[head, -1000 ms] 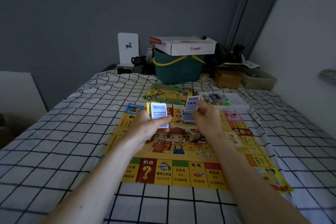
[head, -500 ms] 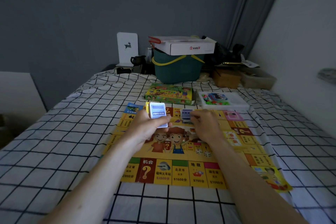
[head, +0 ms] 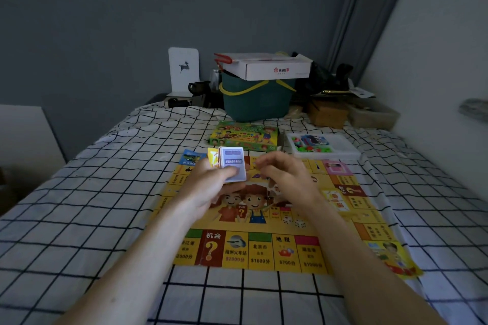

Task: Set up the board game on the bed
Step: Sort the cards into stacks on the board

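Lying flat on the checked bed sheet, the game board is the landmark: yellow, cartoon children at its centre. Near-edge squares read "机会" with a question mark, "福州火车站 $2000分", "北京市 $1600分", "地税 $700分". Two white dice rest on the board, right of the children. Above the board's far half, left hand holds an upright card stack, thumb pressed across the blue-and-white front card; print unreadable. Right hand hovers just beside the stack, fingers loosely curled, holding nothing. 0.5 s ago it was down at the cards lying on the board; now raised toward the stack. Beyond the board's far edge: green game box and white tray of pieces. Farther: green bucket carrying a white carton with a red logo.
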